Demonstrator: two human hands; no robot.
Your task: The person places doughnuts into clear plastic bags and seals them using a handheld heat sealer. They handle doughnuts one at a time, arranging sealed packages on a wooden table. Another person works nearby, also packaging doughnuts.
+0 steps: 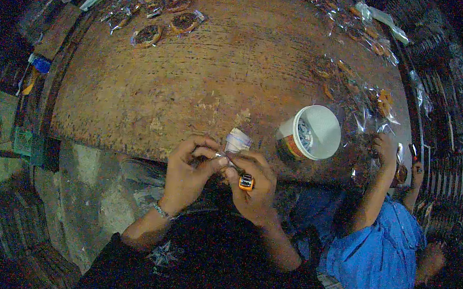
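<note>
1. Small clear plastic packet with white paper-like content sits at the near edge of the worn brown wooden table, pinched between both hands just above the person's lap
2. Left hand grasps the packet's left edge between thumb and fingertips, fingers curled, metal bracelet on the wrist
3. Right hand closed on a small orange lighter while its fingertips also touch the packet's mouth; no flame visible, too small to tell if the packet is sealed
4. Judged progress: this packet looks mid-closing, not yet set down with the others
5. White round plastic tub with striped label lies tipped on the table just right of the hands, small pale pieces inside, so stock seems left to pack
6. Many clear packets holding brown ring-shaped items spread across the far left of the table, more along the far right; these look finished, batch seems well along
7. Another person in a blue shirt at the right, one hand raised to the table edge among the packets there
8. Dim cluttered shelves around the rim, details unclear
</note>
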